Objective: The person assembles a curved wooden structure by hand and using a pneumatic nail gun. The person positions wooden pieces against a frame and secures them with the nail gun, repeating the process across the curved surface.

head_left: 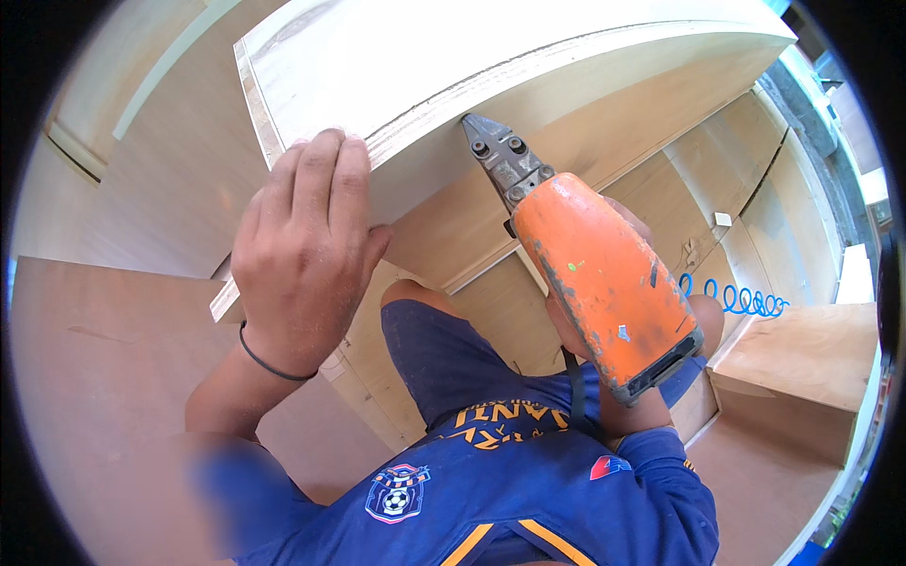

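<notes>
My right hand is wrapped round the grip of an orange nail gun, which hides most of the fingers. The scuffed body slants up to the left, and its dark metal nose meets or nearly meets the front face of a wooden panel just under the top edge. I cannot tell whether it touches. My left hand lies with fingers outstretched over the near left corner of the white-topped board, thumb apart, fingertips on its edge.
A blue coiled hose runs to the right of my knee. Wooden box panels stand at my left, and another wooden box is at the right. A small light block lies on the plywood surface beyond the nail gun.
</notes>
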A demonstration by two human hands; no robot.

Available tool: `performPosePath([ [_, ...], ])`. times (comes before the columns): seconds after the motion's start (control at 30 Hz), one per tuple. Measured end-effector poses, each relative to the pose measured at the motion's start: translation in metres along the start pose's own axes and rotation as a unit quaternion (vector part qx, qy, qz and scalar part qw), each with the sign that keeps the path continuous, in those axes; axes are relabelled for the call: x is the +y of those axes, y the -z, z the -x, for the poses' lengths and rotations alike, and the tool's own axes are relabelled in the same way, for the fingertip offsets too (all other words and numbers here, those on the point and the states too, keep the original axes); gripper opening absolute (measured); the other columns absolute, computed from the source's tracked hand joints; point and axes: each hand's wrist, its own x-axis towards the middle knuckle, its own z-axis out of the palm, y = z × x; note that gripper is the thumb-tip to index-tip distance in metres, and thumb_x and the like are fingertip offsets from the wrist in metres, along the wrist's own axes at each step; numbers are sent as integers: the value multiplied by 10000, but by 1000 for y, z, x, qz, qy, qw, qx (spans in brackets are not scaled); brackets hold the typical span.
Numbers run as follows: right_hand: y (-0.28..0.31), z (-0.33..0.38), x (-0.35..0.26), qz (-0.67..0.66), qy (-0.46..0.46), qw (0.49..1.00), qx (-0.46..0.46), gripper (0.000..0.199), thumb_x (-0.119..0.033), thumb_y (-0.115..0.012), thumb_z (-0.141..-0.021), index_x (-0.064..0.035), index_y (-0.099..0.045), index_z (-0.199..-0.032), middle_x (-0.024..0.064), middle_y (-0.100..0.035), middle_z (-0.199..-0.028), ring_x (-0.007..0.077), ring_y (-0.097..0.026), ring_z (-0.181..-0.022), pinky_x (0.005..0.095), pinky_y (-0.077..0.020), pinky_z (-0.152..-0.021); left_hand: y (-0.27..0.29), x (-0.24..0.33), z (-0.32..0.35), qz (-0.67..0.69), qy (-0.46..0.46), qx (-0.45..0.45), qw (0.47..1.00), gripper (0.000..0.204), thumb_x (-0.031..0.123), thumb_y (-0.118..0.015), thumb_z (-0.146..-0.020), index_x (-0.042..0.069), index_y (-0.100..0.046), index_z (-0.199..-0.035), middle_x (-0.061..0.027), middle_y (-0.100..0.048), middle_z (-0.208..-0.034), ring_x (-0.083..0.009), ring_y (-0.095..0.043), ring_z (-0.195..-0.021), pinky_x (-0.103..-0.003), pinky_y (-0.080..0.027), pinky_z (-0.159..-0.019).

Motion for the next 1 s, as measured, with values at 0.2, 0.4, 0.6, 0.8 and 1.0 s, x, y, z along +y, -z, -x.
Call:
performPosePath([
  [0.2, 6, 1, 6, -56, -24, 998, -24, 483, -63, -645, -895, -68, -463, -1342, 107, -611, -1196, 167, -639, -1033, 292, -540, -889, -17, 7, 2, -52, -12, 29, 998, 865, 237, -868, -531, 71, -503, -1296, -82, -554, -1281, -283, -550, -1160, -392, -464, -914],
  [0.4, 8, -2, 6, -32, 14, 999, -21, 488, -65, -652, -889, -63, -465, -1340, 110, -621, -1181, 166, -645, -1021, 289, -544, -877, -11, 5, 1, -67, -22, 19, 997, 859, 255, -861, -546, 80, -503, -1307, -79, -550, -1282, -279, -532, -1173, -394, -455, -927],
  [0.6, 7, -1, 2, -66, -51, 996, -14, 489, -48, -662, -879, -60, -476, -1331, 113, -637, -1152, 166, -657, -996, 285, -549, -862, -12, 5, 2, -56, -29, 22, 998, 839, 246, -851, -565, 76, -505, -1311, -87, -552, -1273, -290, -527, -1174, -400, -451, -945],
  [0.8, 3, -1, 1, -175, -102, 979, -1, 487, -41, -676, -869, -53, -491, -1319, 117, -648, -1127, 159, -662, -970, 280, -549, -853, -7, 4, 3, -63, -29, 11, 998, 825, 241, -847, -583, 66, -502, -1311, -97, -550, -1274, -298, -523, -1180, -408, -447, -961],
  [1.0, 5, 1, 8, -221, -133, 966, 0, 471, -39, -670, -875, -37, -495, -1312, 117, -652, -1112, 155, -662, -961, 274, -550, -840, -9, 6, 3, -67, -30, 13, 997, 815, 254, -844, -594, 62, -502, -1308, -100, -550, -1270, -294, -522, -1180, -411, -448, -963],
])
